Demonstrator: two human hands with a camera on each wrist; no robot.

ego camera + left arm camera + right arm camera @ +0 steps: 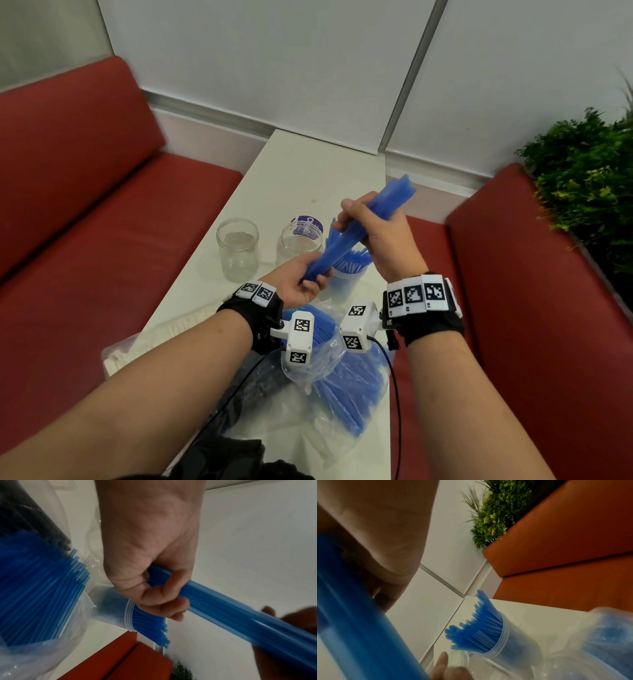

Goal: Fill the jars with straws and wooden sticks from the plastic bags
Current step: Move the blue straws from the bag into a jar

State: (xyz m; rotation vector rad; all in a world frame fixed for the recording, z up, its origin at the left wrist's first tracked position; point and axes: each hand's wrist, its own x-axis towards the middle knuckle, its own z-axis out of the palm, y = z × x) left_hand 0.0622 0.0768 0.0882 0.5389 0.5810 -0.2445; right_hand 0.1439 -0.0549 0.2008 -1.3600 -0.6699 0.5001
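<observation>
Aloft, straw bundle [356, 233] between both hands

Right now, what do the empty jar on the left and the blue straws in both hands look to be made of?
The clear empty jar looks like glass or hard plastic: see-through, glossy. The blue straws look like thin, smooth, slightly translucent plastic.

Red upholstered benches [85, 212] flank my narrow white table [308, 164], one on each side. Leafy green plants [582, 171] with small yellow flowers rise behind the right-hand seat [534, 291]. Pale wall panels [274, 68] close the corner beyond.
</observation>
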